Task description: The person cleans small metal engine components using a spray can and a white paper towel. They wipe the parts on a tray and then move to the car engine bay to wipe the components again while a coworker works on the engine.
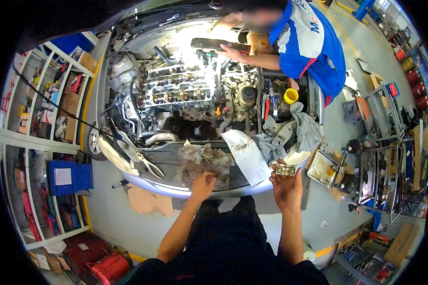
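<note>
My right hand (289,190) holds up a small shiny metal engine part (285,169), which looks like a bearing cap, between thumb and fingers at the front right of the car. Over the front edge, my left hand (203,185) has its fingers curled together against a grease-stained cloth (199,159); whatever is pinched in them is too small to make out. Between my hands lies a smudged white sheet (246,156). Ahead is the opened engine (176,88), its camshafts exposed and brightly lit.
A co-worker in blue and white (314,42) leans in from the right, holding a dark work light (218,46). Grey rags (271,142), a yellow cup (290,96) and pliers (150,165) lie around the bay. A dirty metal tray (324,168) stands right; shelves (38,147) line the left.
</note>
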`<act>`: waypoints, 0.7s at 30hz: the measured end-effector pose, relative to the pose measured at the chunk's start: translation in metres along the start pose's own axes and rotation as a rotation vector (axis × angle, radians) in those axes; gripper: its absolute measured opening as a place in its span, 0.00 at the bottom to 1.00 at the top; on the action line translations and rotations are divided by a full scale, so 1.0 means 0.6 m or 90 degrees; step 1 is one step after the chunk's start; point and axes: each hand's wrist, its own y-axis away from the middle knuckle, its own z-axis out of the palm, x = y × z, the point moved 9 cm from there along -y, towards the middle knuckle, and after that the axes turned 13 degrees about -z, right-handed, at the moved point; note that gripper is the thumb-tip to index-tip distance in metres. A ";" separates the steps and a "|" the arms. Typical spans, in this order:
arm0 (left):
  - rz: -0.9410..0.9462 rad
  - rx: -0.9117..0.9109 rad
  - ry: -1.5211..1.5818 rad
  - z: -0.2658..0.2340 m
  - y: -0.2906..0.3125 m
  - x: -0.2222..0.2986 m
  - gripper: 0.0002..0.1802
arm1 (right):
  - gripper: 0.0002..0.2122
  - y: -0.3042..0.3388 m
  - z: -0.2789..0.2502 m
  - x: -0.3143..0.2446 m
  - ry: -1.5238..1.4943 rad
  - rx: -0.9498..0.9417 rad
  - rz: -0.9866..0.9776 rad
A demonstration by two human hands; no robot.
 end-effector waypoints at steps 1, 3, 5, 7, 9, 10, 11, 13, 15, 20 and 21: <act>-0.003 -0.021 0.013 0.027 -0.011 0.049 0.16 | 0.35 0.001 -0.011 -0.005 0.006 0.013 -0.012; -0.020 -0.022 0.009 0.075 -0.064 0.090 0.19 | 0.35 0.007 -0.020 -0.002 0.010 0.032 -0.025; -0.098 -0.030 -0.031 0.133 -0.114 0.065 0.23 | 0.35 0.016 -0.013 -0.004 0.013 0.014 -0.039; -0.205 -0.061 -0.082 0.173 -0.144 0.069 0.27 | 0.34 0.015 -0.007 -0.017 0.014 0.004 -0.060; -0.227 -0.031 -0.048 0.193 -0.153 0.054 0.27 | 0.34 0.021 0.000 -0.019 0.004 0.007 -0.070; -0.233 -0.030 -0.024 0.200 -0.152 0.048 0.27 | 0.34 0.019 0.002 -0.018 0.016 0.037 -0.069; -0.236 -0.030 0.001 0.207 -0.149 0.045 0.27 | 0.34 0.018 0.015 -0.017 0.010 0.006 -0.075; -0.107 0.048 0.079 0.190 -0.127 0.105 0.21 | 0.33 0.008 0.029 -0.030 0.012 -0.048 -0.105; -0.076 -0.023 0.149 0.160 -0.112 0.141 0.19 | 0.35 0.012 0.068 -0.042 0.028 -0.061 -0.122; 0.145 -0.122 0.292 -0.028 0.099 0.453 0.15 | 0.34 0.019 0.139 -0.067 0.034 -0.163 -0.141; 0.156 -0.152 0.331 -0.053 0.127 0.484 0.15 | 0.34 0.020 0.156 -0.064 0.032 -0.188 -0.145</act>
